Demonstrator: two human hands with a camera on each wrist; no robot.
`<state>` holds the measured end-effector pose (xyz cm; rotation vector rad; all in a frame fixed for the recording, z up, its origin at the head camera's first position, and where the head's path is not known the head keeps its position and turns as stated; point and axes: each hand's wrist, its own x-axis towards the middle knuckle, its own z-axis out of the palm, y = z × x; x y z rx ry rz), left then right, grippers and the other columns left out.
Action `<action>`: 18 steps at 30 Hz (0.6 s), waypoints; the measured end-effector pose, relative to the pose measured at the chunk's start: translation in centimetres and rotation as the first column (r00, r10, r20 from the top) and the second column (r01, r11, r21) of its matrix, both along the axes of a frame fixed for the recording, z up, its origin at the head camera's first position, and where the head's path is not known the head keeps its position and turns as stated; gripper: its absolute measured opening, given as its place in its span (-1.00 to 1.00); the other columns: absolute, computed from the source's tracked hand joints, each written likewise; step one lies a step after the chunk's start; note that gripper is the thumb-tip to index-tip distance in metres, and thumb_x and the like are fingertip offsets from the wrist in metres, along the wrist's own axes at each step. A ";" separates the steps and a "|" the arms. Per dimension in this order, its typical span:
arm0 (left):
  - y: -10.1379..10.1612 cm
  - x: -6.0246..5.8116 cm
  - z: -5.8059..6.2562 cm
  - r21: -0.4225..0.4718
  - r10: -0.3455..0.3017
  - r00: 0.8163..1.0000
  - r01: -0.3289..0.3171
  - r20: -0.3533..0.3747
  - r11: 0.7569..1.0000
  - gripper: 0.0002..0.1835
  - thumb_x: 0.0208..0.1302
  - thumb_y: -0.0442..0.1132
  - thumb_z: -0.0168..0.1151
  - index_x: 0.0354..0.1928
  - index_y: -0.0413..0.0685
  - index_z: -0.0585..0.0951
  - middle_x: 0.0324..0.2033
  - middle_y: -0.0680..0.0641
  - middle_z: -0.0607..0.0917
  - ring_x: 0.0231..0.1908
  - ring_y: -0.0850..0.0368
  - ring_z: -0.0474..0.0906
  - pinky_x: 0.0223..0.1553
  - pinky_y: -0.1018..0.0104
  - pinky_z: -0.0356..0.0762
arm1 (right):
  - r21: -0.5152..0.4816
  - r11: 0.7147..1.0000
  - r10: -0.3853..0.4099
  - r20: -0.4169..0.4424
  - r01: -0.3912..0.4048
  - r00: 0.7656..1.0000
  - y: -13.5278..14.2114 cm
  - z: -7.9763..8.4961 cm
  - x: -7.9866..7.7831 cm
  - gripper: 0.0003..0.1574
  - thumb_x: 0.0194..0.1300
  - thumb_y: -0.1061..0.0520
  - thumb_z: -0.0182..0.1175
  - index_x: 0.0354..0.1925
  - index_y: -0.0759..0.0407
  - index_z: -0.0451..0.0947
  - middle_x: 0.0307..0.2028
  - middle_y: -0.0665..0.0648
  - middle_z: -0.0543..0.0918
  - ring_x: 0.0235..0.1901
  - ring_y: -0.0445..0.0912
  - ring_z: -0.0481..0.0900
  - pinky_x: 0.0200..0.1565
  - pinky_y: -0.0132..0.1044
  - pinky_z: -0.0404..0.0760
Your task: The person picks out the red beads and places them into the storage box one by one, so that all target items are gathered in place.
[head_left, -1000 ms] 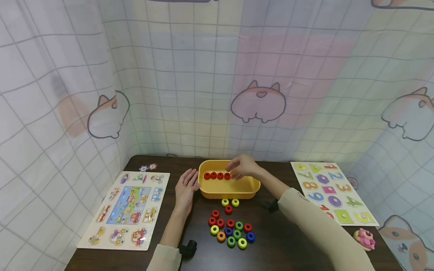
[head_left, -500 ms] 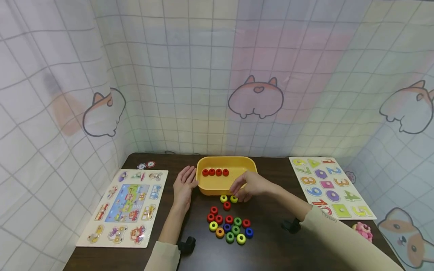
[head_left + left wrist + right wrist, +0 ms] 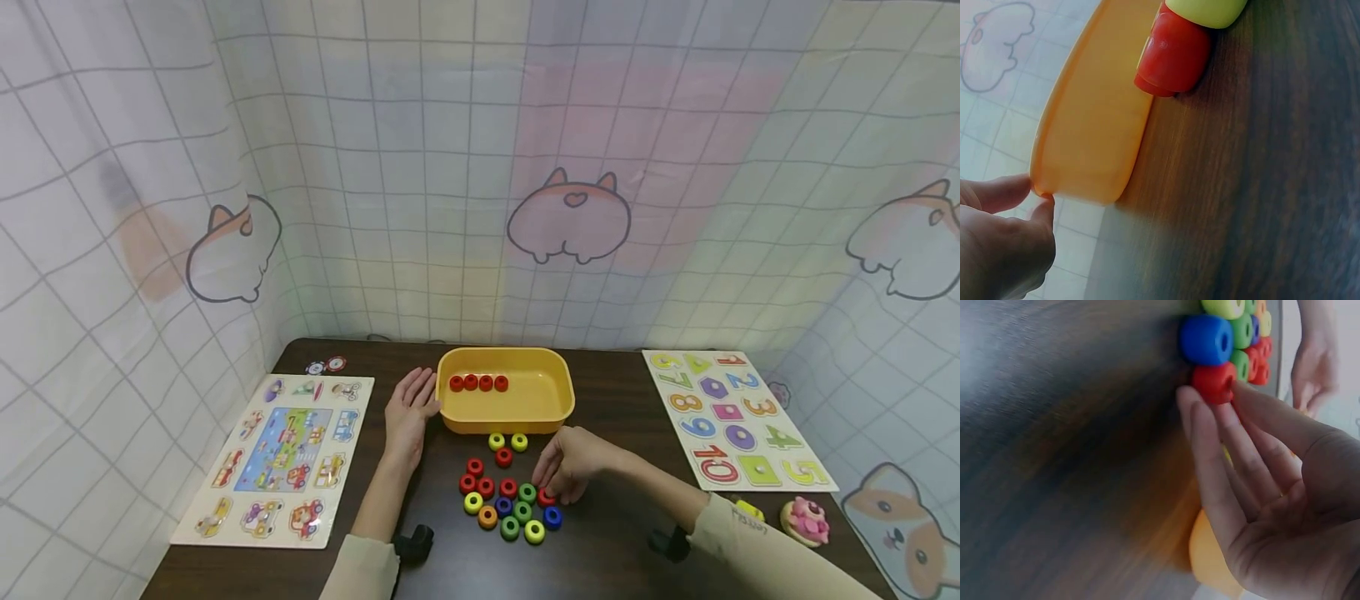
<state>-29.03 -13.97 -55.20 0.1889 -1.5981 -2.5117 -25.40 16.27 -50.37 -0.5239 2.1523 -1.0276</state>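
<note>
My right hand has come down at the right side of the loose beads, and its thumb and fingertips pinch a red bead between them. That bead stands beside a blue bead and a green bead. My left hand rests against the left end of the yellow tray, fingers extended and thumb at the rim; in the left wrist view, thumb and fingertip touch the tray's corner. Inside the tray, several red beads form a row at the back left.
Several red, green, yellow, blue and orange beads lie loose on the dark table in front of the tray. A vehicle puzzle board lies left, a number puzzle board right. Near the right edge sits a pink toy.
My right hand has moved from over the tray, past its front edge, down to the red bead at the right of the loose beads. My left hand has stayed at the tray's end.
</note>
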 end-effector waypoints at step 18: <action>0.0 0.0 0.1 0.024 -0.011 1.000 0.011 -0.005 1.000 -0.22 0.11 -0.75 0.07 0.37 -0.06 0.28 0.32 -0.15 0.41 0.29 0.07 0.40 0.23 0.28 0.43 | -0.133 0.990 -0.028 0.120 0.044 0.992 0.2 1.2 -0.8 -0.71 0.11 0.40 0.33 -0.14 0.32 0.69 -0.26 0.30 0.74 -0.42 0.19 0.74 -0.37 0.07 0.72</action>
